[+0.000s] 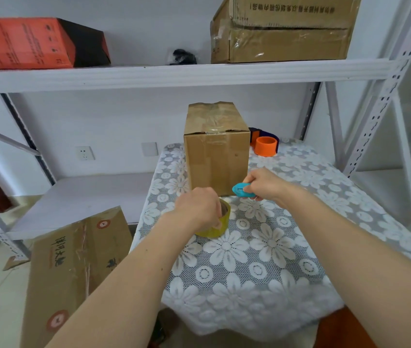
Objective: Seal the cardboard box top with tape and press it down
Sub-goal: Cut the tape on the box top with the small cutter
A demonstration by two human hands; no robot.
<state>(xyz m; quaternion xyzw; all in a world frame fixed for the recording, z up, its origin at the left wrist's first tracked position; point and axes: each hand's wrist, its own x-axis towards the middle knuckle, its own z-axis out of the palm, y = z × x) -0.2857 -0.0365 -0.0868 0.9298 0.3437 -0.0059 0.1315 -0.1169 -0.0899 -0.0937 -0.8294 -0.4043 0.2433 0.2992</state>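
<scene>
A tall brown cardboard box (216, 156) stands upright at the far middle of the table, its top flaps closed with clear tape across them. In front of it lies a yellowish tape roll (220, 228) flat on the cloth. My left hand (199, 209) grips the roll from above, fingers reaching into its core. To the right, just in front of the box's lower corner, my right hand (266, 184) holds a small blue cutter (242, 190) above the cloth, its tip pointing left.
The table (287, 259) wears a white floral lace cloth. An orange cylinder (265, 146) and dark objects sit behind the box at right. A large cardboard box (73, 267) leans on the floor at left. White metal shelving (174, 74) carries more boxes overhead.
</scene>
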